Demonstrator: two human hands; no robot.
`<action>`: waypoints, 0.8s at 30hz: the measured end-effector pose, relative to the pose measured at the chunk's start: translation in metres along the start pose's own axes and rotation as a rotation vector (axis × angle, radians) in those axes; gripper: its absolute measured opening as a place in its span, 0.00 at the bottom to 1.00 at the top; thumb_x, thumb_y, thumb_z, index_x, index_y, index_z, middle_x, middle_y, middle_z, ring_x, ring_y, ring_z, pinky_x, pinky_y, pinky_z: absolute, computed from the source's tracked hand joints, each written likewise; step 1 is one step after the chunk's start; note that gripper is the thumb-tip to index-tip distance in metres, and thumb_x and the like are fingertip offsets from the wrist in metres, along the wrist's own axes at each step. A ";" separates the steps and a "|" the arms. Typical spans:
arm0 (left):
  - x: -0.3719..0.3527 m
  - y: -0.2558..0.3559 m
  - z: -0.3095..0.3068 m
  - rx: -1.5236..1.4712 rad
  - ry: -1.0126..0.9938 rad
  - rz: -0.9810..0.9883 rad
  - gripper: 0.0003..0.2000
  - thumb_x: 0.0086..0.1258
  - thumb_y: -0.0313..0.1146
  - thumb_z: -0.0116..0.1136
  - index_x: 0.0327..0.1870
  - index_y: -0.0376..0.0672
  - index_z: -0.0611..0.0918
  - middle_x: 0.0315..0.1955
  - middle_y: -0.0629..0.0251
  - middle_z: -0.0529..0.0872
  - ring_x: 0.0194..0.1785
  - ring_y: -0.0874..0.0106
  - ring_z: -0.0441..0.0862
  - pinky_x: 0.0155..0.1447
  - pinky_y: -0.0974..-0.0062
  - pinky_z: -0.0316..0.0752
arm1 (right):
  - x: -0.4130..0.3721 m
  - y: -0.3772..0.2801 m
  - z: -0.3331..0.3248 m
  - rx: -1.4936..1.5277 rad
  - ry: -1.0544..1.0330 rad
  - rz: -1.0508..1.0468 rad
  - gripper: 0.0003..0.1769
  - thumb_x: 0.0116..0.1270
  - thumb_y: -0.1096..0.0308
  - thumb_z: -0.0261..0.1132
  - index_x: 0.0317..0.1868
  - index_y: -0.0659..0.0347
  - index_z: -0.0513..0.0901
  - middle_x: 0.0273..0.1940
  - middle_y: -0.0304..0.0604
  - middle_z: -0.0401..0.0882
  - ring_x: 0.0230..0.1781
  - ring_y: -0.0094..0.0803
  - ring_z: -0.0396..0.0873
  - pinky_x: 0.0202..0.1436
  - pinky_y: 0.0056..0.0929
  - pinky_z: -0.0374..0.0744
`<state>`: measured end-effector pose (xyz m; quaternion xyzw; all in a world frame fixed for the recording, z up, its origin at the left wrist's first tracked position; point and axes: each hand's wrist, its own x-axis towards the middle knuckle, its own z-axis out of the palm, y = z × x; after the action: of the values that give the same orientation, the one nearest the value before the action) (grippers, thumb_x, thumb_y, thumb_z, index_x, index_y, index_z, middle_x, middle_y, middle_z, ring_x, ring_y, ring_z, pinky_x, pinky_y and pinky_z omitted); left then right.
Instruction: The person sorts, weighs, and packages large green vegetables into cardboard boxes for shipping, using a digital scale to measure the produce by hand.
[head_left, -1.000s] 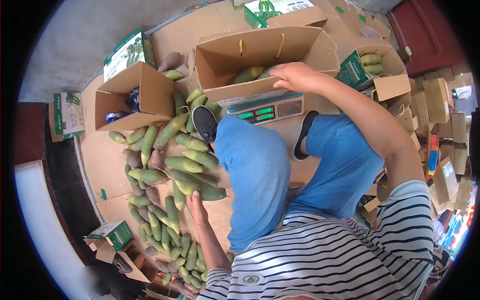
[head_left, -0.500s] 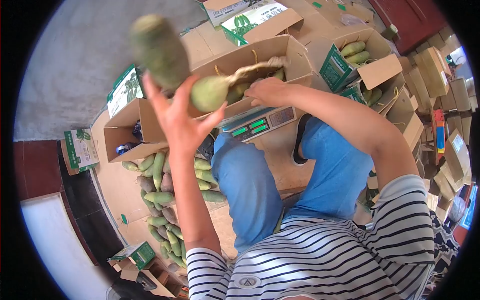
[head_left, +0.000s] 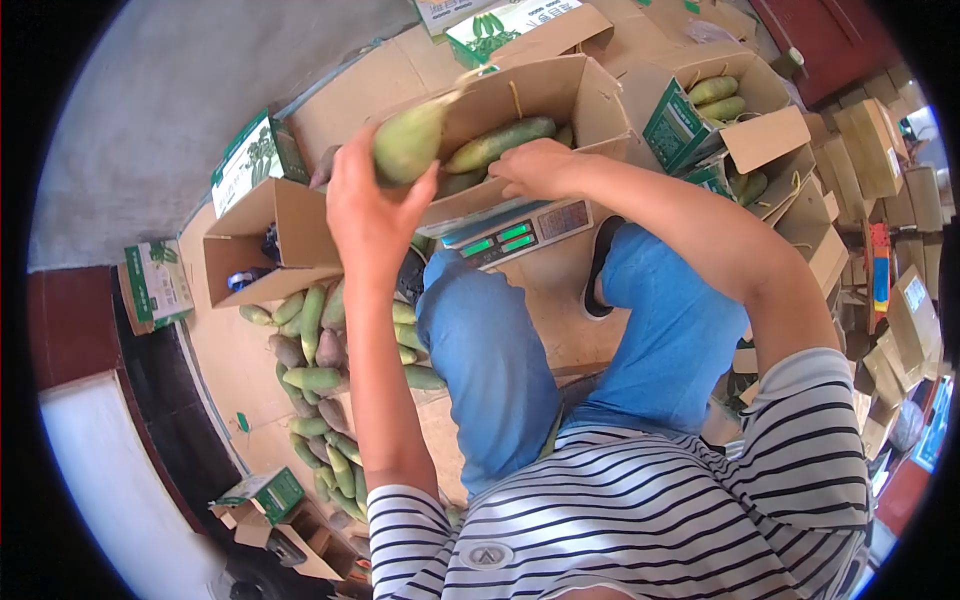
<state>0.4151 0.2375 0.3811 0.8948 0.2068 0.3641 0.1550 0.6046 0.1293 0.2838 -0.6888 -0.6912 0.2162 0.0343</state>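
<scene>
My left hand (head_left: pixel 375 205) is wrapped round a green radish (head_left: pixel 410 143), slightly blurred, whose thin root points up and right over an open cardboard box (head_left: pixel 600 105). A purplish shape shows just left of that hand; whether it belongs to the held radish I cannot tell. At the box's near rim, my right hand (head_left: pixel 535 170) has its fingers curled over the edge, close beside a long green radish (head_left: pixel 500 143) lying inside. Beneath the box is a scale (head_left: pixel 535 232) with lit green displays.
Many radishes (head_left: pixel 315 378) lie on the floor at left. An open carton (head_left: pixel 240 250) with dark and blue items stands left of the box. Boxes with radishes (head_left: pixel 675 130) are at right, near stacked flattened cartons (head_left: pixel 865 150). My knees flank the scale.
The large dark green radish above my left hand is no longer seen there. My left hand has closed and turned round the paler one. A long green radish now shows in the box.
</scene>
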 end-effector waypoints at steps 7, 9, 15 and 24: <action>-0.030 -0.034 0.015 0.099 -0.190 0.044 0.21 0.56 0.34 0.66 0.51 0.41 0.78 0.47 0.53 0.80 0.50 0.54 0.77 0.54 0.62 0.72 | -0.004 0.002 0.009 -0.021 0.146 -0.037 0.22 0.62 0.58 0.63 0.53 0.63 0.76 0.49 0.53 0.78 0.51 0.49 0.76 0.53 0.43 0.75; -0.060 -0.036 0.002 -0.049 -0.068 -0.043 0.18 0.57 0.32 0.64 0.49 0.41 0.78 0.46 0.53 0.79 0.50 0.53 0.77 0.54 0.62 0.72 | -0.001 0.010 0.015 -0.028 0.180 -0.080 0.23 0.62 0.58 0.64 0.54 0.63 0.76 0.52 0.54 0.77 0.54 0.49 0.75 0.57 0.40 0.74; -0.229 -0.074 -0.013 -0.275 -0.097 -0.659 0.13 0.62 0.29 0.60 0.47 0.38 0.78 0.40 0.54 0.80 0.45 0.58 0.78 0.49 0.66 0.73 | 0.002 -0.016 -0.008 0.077 0.071 -0.004 0.21 0.65 0.59 0.62 0.51 0.66 0.75 0.46 0.56 0.78 0.48 0.51 0.76 0.51 0.39 0.74; -0.495 -0.152 -0.019 0.048 -0.133 -1.465 0.19 0.57 0.36 0.62 0.46 0.34 0.78 0.46 0.45 0.79 0.54 0.51 0.75 0.59 0.62 0.70 | 0.013 -0.030 -0.006 0.315 0.041 0.088 0.19 0.64 0.60 0.64 0.49 0.65 0.75 0.44 0.50 0.80 0.45 0.33 0.78 0.49 0.30 0.73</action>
<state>0.0408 0.1322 0.0380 0.5503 0.7498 0.1076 0.3513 0.5783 0.1443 0.2961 -0.7087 -0.6170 0.3092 0.1463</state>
